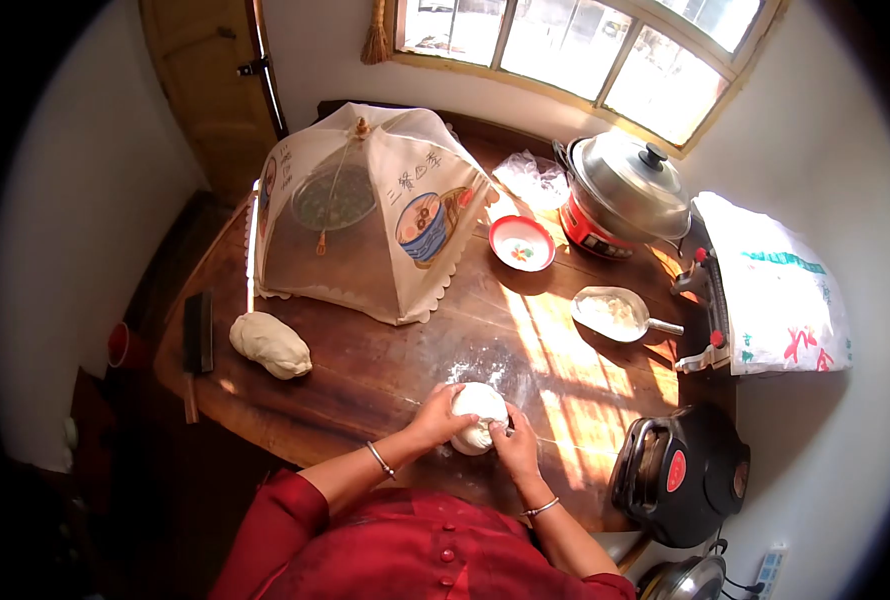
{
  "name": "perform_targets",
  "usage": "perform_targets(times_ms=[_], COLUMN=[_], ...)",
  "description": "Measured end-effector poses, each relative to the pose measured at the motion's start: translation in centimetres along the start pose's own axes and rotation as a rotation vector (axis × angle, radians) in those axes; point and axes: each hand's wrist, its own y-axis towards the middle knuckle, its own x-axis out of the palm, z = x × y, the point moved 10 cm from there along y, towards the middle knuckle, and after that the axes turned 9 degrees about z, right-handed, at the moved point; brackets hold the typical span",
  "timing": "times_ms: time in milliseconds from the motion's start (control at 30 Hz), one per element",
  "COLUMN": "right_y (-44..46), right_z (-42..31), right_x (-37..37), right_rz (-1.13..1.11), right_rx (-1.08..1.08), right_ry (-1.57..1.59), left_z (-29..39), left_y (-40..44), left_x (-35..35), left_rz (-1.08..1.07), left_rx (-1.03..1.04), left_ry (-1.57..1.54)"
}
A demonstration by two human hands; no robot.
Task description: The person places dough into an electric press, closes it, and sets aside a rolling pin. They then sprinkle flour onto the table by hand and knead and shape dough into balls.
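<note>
Dough ball [480, 400] near front edge of wooden worktop [365, 375], beside scattered flour [477, 372]. Left hand [442, 415] cups its left side; right hand [515, 447] pinches its right edge. Leftward: dough log [271, 346], then cleaver [198, 335]. Mesh food cover [350, 275] fills far left. Rightward: metal scoop [637, 326], red-rimmed bowl [522, 244], lidded electric pot [627, 185]; black electric griddle [700, 480] at near right.

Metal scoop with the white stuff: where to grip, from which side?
Probably best by the handle of the metal scoop, coming from the person's side: it sticks out to the right, clear of the white contents. Keep it level; it's open-topped.
</note>
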Motion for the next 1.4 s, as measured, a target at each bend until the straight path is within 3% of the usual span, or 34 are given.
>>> perform_targets(times_ms=[233, 333, 367, 433, 667, 700, 767, 867, 967, 1033, 1133, 1167, 1233, 1300, 1367, 1400], right_y=[6.8, 10.1, 10.3, 9.5, 2.8, 1.4, -1.2, -3.4, -3.2, -2.9, -3.1, -3.4, -4.0, -4.9, -5.3, -6.1], right_z=[-3.2, 0.1, 0.4, -0.1, -2.3, -2.7, -2.0, -2.6, -2.4, -3.3, -3.4, -4.0, -5.6, -8.6, -8.6, -9.9], right_x=[-0.9, 2.4, 3.2, 3.0, 3.0, 3.0, 3.3, 2.3, 0.6, -0.5, -0.8, -0.3, 0.1, -0.2, 0.4, 0.7], right_rz=[0.086, 0.033, 0.057, 0.06, -0.045, -0.146, -0.173, -0.254, -0.212, -0.175, -0.144, -0.155, -0.158, -0.105, -0.149, -0.186], right_rx=[-0.089, 0.042, -0.039, -0.001, -0.117, -0.006, -0.042, -0.045, -0.067, -0.107, -0.083, -0.157, -0.232, -0.436, -0.458, -0.567], right_ry=[0.143, 0.177, 0.166, -0.005, 0.044, 0.013, 0.071, 0.159, 0.074, -0.013, 0.068, 0.059, 0.051, -0.224, -0.196, -0.232], left_z=[3.3, -0.7, -2.9, -3.6, -4.0, -4.1, -5.8, -3.9, -4.5, -5.6, -7.0, -7.2, -7.5, -5.7, -3.7, -3.9], left_y=[6.5, 10.0, 10.4, 9.8, 1.5, -0.1, -2.9, -5.3, -5.6, -5.0, -4.7, -4.8, -4.9, -4.6, -6.3, -6.0], left_x=[-2.0, -1.7, -1.3, -1.6, -3.6, -3.8, -3.2, -4.2, -4.7, -6.6, -5.1, -4.1, -3.4, -3.4, -2.6, -2.4], left_rz=[0.114, 0.129, 0.131, 0.106, 0.093, 0.088, 0.046, 0.003, -0.016, 0.118, 0.027, -0.018, -0.002, 0.011, -0.067, -0.072], left_rx=[0.119, 0.025, -0.031, -0.034, -0.08, -0.092, -0.183, -0.195, -0.184, -0.207, -0.302, -0.357, -0.314, -0.266, -0.677, -0.668], left_ry=[-0.1, -0.161, -0.24, -0.219, -0.192, -0.221, -0.372, -0.337, -0.295, -0.125, -0.223, -0.329, -0.26, -0.189, -0.509, -0.503])
